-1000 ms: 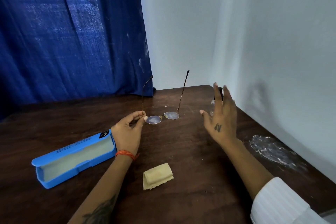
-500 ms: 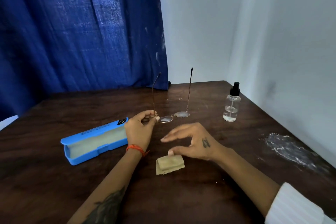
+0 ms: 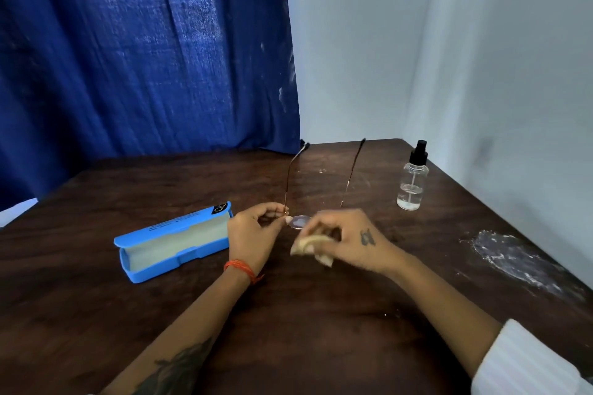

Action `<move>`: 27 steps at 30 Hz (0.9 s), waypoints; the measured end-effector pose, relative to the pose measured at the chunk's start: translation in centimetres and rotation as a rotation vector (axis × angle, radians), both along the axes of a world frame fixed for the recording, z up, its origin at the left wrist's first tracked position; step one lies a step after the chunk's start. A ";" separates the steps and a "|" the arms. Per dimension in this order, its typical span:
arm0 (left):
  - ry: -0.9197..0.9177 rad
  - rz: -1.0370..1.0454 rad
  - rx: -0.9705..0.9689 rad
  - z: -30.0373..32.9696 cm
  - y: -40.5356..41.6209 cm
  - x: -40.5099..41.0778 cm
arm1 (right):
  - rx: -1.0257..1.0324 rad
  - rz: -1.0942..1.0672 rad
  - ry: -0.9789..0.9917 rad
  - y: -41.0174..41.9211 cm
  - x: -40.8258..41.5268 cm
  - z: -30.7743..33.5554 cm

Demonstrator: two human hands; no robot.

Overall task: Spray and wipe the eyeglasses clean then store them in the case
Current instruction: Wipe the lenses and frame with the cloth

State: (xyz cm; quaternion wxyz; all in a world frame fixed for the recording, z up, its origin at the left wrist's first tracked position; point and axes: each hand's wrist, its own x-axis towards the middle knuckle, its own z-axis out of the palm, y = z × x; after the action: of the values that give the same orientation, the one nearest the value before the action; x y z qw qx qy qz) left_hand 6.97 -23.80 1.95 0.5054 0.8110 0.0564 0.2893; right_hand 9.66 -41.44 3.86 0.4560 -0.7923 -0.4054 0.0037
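While my left hand [image 3: 256, 234] is pinching the glasses [image 3: 300, 221] at the left hinge, above the table [image 3: 321, 330], my right hand [image 3: 349, 239] is gripping the yellow cloth [image 3: 309, 245] just beside the lens. To the left, the blue case [image 3: 173, 242] is lying open; the spray bottle [image 3: 412, 179] is standing far right.

Single head-worn view, forward and down, close over the table [image 3: 321, 314].

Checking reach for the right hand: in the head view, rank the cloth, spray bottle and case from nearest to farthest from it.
From the right hand:
1. Cloth, held in its fingers.
2. Spray bottle, standing beyond it to the right.
3. Case, open at far left, past the left hand.
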 end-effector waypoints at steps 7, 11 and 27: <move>-0.075 0.000 0.039 0.1 -0.3 -0.8 | 0.207 -0.432 -0.207 2.2 0.4 -0.1; -0.091 0.002 0.009 0.3 -0.1 -0.7 | -0.152 -0.348 -0.384 4.1 -0.1 -1.1; -0.149 -0.026 0.165 0.4 0.3 -0.7 | -0.422 -0.387 -0.726 4.2 0.2 -1.6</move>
State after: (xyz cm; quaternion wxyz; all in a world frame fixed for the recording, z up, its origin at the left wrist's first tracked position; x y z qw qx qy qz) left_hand 6.28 -23.45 2.36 0.4436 0.8267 -0.0156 0.3459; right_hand 9.82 -37.26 2.22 0.1055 -0.8790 -0.3738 -0.2766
